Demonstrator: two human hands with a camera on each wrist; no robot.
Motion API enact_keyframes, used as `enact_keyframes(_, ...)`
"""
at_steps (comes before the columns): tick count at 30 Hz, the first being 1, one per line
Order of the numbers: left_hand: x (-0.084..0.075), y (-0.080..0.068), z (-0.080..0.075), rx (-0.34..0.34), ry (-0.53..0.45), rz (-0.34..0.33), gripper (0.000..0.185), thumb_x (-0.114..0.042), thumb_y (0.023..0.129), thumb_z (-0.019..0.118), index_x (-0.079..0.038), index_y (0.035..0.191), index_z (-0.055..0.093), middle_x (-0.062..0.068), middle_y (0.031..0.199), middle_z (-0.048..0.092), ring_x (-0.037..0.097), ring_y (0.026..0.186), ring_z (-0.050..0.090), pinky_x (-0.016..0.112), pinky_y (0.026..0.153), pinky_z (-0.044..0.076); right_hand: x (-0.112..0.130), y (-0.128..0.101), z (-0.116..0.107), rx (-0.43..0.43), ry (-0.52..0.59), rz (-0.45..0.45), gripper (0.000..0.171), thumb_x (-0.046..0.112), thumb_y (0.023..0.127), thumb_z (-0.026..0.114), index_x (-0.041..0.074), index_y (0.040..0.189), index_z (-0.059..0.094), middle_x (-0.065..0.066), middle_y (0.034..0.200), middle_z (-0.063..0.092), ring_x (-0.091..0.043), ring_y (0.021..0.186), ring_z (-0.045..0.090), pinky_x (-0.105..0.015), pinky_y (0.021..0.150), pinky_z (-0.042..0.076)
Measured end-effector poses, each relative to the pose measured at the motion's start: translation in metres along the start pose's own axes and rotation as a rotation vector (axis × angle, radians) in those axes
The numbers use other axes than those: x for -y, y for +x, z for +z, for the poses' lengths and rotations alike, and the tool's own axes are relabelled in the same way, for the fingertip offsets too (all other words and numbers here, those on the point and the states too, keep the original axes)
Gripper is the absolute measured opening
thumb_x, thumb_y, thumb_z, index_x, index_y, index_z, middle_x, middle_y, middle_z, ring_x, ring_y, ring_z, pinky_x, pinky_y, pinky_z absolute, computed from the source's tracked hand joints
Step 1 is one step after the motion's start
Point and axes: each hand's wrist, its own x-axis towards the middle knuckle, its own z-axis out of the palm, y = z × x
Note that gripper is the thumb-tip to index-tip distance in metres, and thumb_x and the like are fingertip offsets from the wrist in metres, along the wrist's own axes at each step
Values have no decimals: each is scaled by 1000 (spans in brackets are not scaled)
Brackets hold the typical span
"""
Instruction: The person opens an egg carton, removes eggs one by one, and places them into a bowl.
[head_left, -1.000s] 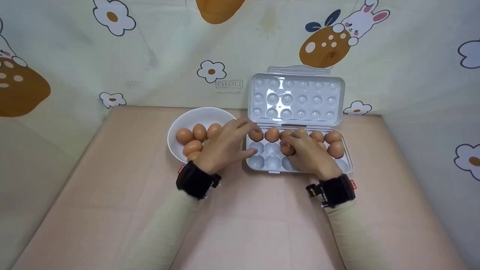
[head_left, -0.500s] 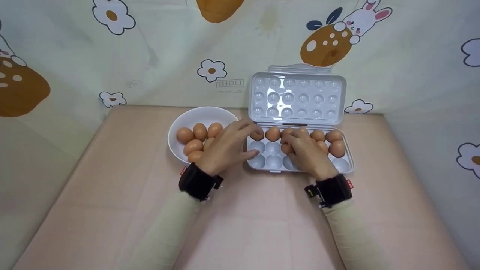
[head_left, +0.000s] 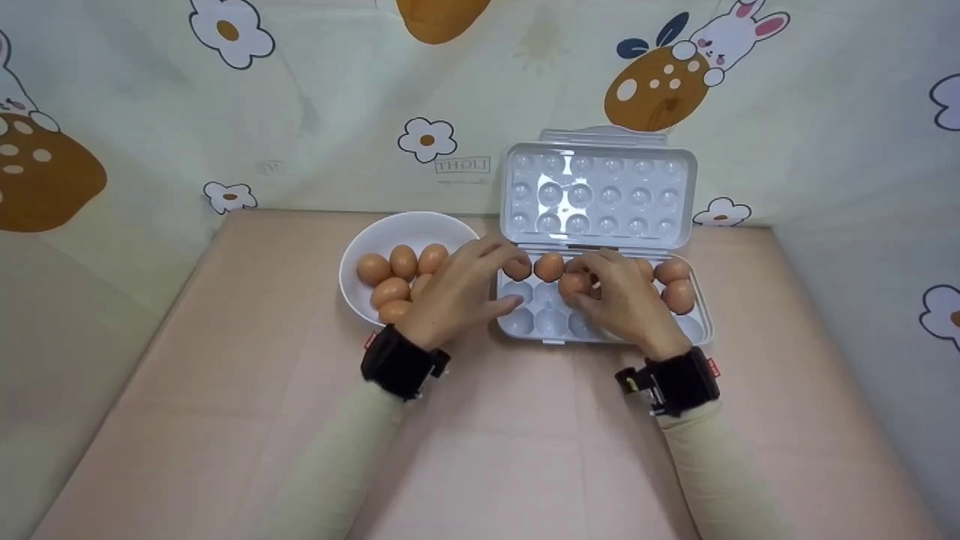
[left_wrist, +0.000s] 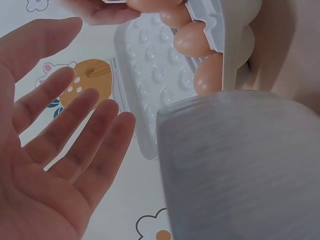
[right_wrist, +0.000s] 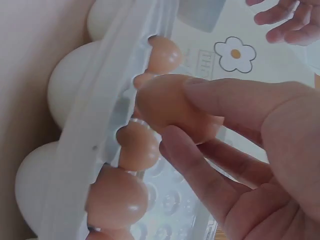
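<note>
A clear plastic egg tray (head_left: pixel 553 324) lies open on the pink table, its lid (head_left: pixel 600 196) standing up behind it. Brown eggs (head_left: pixel 549 266) fill its back row and one more egg (head_left: pixel 679 295) sits at the right. My right hand (head_left: pixel 589 279) pinches a brown egg (head_left: pixel 571 286) over the tray's middle row; in the right wrist view thumb and fingers (right_wrist: pixel 240 100) curl round this egg (right_wrist: pixel 170 107). My left hand (head_left: pixel 501 283) rests with straight fingers on the tray's left end. The left wrist view shows its palm (left_wrist: pixel 65 145) flat and holding nothing.
A white bowl (head_left: pixel 360 240) with several brown eggs (head_left: pixel 390 289) stands just left of the tray, behind my left hand. A patterned cloth wall rises close behind the table. Both wrists wear black straps.
The egg in my right hand has risen slightly toward the back row. My left hand stays on the tray's left end.
</note>
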Motion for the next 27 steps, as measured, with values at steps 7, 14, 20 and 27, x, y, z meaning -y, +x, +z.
enact_keyframes(7,-3,2,0,-5,26,-42,51,-23,91,87,-20,138,66,0,139,64,20,125,57,38,111,50,15,-1,-7,-72,187,46,35,6,88,86,5,120,73,-8,114,73,-21,99,70,-35,86,63)
enact_keyframes(14,-5,3,2,-41,20,-9,62,-23,90,88,-23,145,62,-2,142,64,17,125,58,36,110,50,26,-4,-9,-123,363,62,37,9,89,86,4,123,71,-8,117,74,-20,100,75,-23,84,62)
enact_keyframes(20,-7,2,6,-102,10,53,54,-24,89,88,-16,137,65,2,136,66,19,121,61,34,105,53,36,-5,-10,-150,504,101,37,11,90,86,3,122,70,-8,117,75,-22,101,77,-26,86,62)
enact_keyframes(27,-10,4,10,-206,22,153,50,-26,88,89,-11,129,66,4,126,66,16,104,67,23,86,56,48,-6,-12,-166,676,136,36,8,91,85,2,123,70,-9,118,75,-21,101,77,-30,87,62)
